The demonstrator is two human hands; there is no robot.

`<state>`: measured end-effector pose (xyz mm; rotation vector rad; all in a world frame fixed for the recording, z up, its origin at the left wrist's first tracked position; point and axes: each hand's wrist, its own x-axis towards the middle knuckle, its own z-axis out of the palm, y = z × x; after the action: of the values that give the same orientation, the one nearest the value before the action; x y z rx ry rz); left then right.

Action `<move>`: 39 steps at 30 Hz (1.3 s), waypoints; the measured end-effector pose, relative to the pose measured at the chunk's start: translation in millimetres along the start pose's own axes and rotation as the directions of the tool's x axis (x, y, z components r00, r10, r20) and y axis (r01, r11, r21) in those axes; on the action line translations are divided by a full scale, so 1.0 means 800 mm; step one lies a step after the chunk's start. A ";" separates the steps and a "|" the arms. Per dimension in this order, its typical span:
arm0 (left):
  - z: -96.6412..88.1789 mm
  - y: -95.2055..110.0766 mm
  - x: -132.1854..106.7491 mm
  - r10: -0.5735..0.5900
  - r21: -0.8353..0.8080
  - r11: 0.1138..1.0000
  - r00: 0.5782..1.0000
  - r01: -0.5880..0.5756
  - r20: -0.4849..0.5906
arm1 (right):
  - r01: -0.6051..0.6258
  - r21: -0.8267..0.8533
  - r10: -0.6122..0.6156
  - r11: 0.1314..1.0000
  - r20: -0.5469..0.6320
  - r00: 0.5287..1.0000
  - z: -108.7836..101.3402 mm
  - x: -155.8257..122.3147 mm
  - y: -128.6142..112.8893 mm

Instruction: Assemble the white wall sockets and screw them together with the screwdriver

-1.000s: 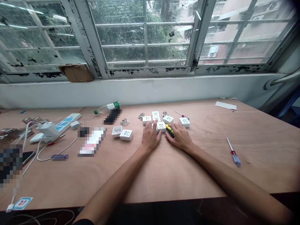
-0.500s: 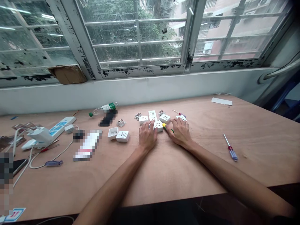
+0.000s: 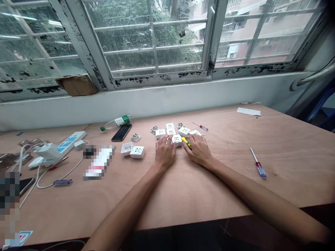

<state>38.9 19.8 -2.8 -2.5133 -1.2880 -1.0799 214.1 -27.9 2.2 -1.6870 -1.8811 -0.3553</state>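
Note:
Near the middle of the table, my left hand (image 3: 165, 153) is closed, its fingers over a partly hidden white socket and its thumb against the side of another white socket (image 3: 177, 140). Just right of that socket, my right hand (image 3: 199, 150) curls round a yellow-and-green handled tool (image 3: 186, 143); the tool's working end cannot be made out. Beyond the right fingers another white socket (image 3: 195, 132) is partly covered. Several more white sockets (image 3: 184, 131) sit behind the hands, with metal-filled inner parts (image 3: 180, 126) beside them.
To the left are an open white housing (image 3: 126, 149), a socket (image 3: 137, 152), a phone (image 3: 121, 132), a plastic bottle (image 3: 116, 122) and a power strip (image 3: 68, 143) with cables. Screwdrivers lie at right (image 3: 259, 167) and behind (image 3: 200, 126). A white strip (image 3: 248, 111) lies far right.
My right hand has shifted slightly left, and more of the yellow-and-green handle shows. The socket by its fingertips now appears further left. My left hand stays in place.

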 end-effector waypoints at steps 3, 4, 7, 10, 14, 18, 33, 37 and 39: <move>-0.001 0.000 0.000 -0.002 -0.022 1.000 1.000 0.002 0.003 | 0.041 -0.016 -0.040 0.999 0.009 0.999 0.002 -0.001 -0.002; -0.001 0.000 0.000 -0.002 -0.026 1.000 1.000 0.003 0.006 | 0.052 -0.020 -0.052 0.998 0.015 0.999 0.003 -0.001 -0.003; -0.001 0.000 0.000 -0.003 -0.034 0.999 1.000 0.004 0.022 | 0.113 -0.007 -0.113 0.994 0.044 0.993 0.006 -0.002 -0.004; -0.002 0.001 -0.001 -0.011 -0.026 1.000 0.999 0.012 0.040 | 0.173 0.034 -0.175 0.984 0.050 0.983 0.007 -0.002 -0.006; -0.003 0.001 0.000 0.013 -0.019 1.000 0.999 -0.013 0.046 | 0.214 0.099 -0.220 0.972 0.052 0.974 0.006 -0.001 -0.007; -0.004 0.001 0.000 0.129 -0.068 0.990 0.988 -0.124 0.080 | 0.232 0.166 -0.243 0.958 0.050 0.969 0.002 0.000 -0.008; -0.008 0.006 0.002 -0.033 0.062 0.998 0.997 0.029 0.072 | 0.201 0.151 -0.207 0.968 0.031 0.978 -0.002 0.001 -0.009; -0.006 0.014 0.022 -0.025 0.084 0.996 0.996 0.018 0.091 | 0.197 0.101 -0.204 0.975 0.070 0.976 -0.003 0.003 -0.003; -0.001 0.019 0.041 -0.047 0.098 0.995 0.993 0.037 0.107 | 0.192 0.090 -0.200 0.977 0.087 0.976 -0.004 0.006 0.001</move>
<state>62.5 31.6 22.2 -2.5159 -1.3916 -0.8772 215.4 -25.9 7.0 -1.4924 -2.1105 -0.2757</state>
